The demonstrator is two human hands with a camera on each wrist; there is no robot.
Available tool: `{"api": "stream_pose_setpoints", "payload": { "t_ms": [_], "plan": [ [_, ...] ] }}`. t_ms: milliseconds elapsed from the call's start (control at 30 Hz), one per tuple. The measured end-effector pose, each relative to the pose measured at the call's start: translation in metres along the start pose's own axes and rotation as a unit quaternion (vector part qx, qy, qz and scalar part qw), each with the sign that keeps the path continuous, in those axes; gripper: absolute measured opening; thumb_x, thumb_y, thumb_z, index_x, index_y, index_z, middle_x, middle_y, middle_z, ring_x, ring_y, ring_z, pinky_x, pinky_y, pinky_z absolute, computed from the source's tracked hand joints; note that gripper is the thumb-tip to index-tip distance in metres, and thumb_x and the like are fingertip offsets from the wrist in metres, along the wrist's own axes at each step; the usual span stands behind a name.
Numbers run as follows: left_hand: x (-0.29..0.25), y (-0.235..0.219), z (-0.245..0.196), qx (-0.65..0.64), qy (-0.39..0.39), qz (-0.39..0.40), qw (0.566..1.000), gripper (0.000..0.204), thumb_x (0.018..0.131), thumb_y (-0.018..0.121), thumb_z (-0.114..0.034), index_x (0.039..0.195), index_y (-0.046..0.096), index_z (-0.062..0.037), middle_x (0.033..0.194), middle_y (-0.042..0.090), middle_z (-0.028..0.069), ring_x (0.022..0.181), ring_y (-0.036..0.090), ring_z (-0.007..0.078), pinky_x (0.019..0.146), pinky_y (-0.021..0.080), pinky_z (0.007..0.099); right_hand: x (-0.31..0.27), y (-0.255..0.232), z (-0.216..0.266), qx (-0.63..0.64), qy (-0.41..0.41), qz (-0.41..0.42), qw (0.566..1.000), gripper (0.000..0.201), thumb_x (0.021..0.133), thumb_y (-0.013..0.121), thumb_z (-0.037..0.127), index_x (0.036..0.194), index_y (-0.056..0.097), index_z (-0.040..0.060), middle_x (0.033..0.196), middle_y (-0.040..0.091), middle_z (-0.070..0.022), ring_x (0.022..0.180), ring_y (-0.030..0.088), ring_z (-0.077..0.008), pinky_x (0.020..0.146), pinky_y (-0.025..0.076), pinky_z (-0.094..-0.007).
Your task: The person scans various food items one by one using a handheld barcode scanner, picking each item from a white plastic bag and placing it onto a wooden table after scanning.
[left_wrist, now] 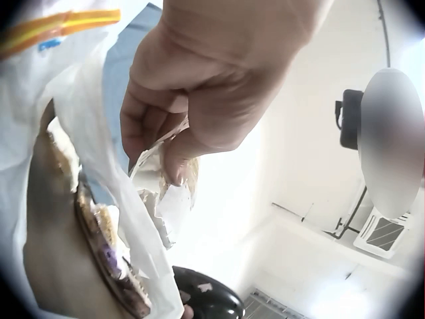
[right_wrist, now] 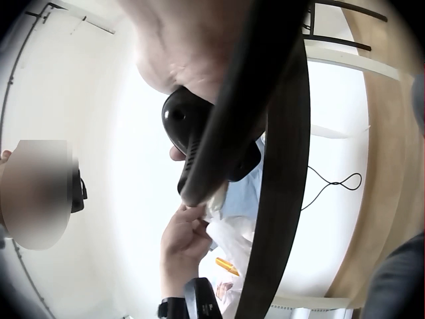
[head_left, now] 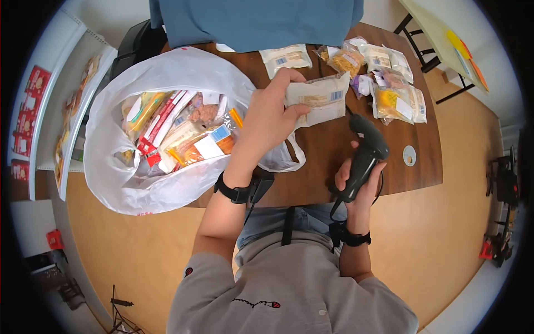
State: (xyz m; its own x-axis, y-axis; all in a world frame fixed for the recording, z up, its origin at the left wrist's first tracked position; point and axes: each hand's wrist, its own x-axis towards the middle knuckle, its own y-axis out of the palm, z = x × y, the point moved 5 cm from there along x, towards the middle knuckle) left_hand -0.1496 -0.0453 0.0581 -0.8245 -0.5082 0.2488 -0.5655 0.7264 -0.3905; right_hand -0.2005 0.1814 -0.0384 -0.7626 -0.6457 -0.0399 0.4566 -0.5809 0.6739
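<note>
My left hand (head_left: 272, 114) pinches one end of a cream-coloured packet (head_left: 321, 99) and holds it above the table, its printed label facing up. In the left wrist view the left hand (left_wrist: 206, 86) has thumb and fingers on the crinkled packet (left_wrist: 174, 199). My right hand (head_left: 361, 183) grips the handle of a dark barcode scanner (head_left: 364, 158), whose head points up toward the packet, a small gap apart. In the right wrist view the scanner (right_wrist: 189, 119) partly hides the right hand (right_wrist: 192, 46).
A white plastic bag (head_left: 117, 183) full of packaged food stands open at the left of the table (head_left: 411, 172). Several packets (head_left: 392, 100) lie at the back right, another packet (head_left: 286, 58) behind my left hand. Blue cloth (head_left: 256, 25) covers the far edge. Shelves (head_left: 47, 100) stand far left.
</note>
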Motion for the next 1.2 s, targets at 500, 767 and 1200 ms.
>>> {"api": "stream_pose_setpoints", "payload": {
  "t_ms": [500, 767, 1200],
  "plan": [
    [-0.121, -0.126, 0.044, -0.183, -0.043, -0.175, 0.967, 0.050, 0.078, 0.075, 0.005, 0.121, 0.051, -0.0018, 0.111, 0.064, 0.0116, 0.101, 0.062, 0.0161, 0.089, 0.049, 0.0289, 0.008, -0.008, 0.002, 0.124, 0.042, -0.027, 0.991, 0.071, 0.099, 0.028, 0.066, 0.130, 0.045, 0.0049, 0.067, 0.050, -0.0081, 0.050, 0.046, -0.0163, 0.049, 0.037, -0.0273],
    [-0.122, -0.208, 0.085, 0.143, -0.188, -0.269, 0.934, 0.048, 0.086, 0.073, -0.008, 0.127, 0.049, 0.0005, 0.111, 0.064, 0.0130, 0.098, 0.062, 0.0167, 0.083, 0.049, 0.0293, 0.010, -0.014, -0.001, 0.148, 0.048, -0.030, 0.987, 0.072, 0.098, 0.026, 0.067, 0.131, 0.045, 0.0063, 0.069, 0.052, -0.0080, 0.052, 0.048, -0.0170, 0.050, 0.039, -0.0283],
    [-0.072, -0.120, 0.031, 0.457, 0.077, -0.138, 0.875, 0.025, 0.083, 0.072, -0.012, 0.104, 0.064, -0.0021, 0.114, 0.058, 0.0151, 0.104, 0.057, 0.0354, 0.090, 0.045, 0.0433, 0.007, -0.018, -0.002, 0.171, 0.046, 0.000, 0.984, 0.071, 0.099, 0.025, 0.066, 0.132, 0.045, 0.0076, 0.073, 0.057, -0.0086, 0.055, 0.055, -0.0177, 0.054, 0.045, -0.0287]
  ]
}}
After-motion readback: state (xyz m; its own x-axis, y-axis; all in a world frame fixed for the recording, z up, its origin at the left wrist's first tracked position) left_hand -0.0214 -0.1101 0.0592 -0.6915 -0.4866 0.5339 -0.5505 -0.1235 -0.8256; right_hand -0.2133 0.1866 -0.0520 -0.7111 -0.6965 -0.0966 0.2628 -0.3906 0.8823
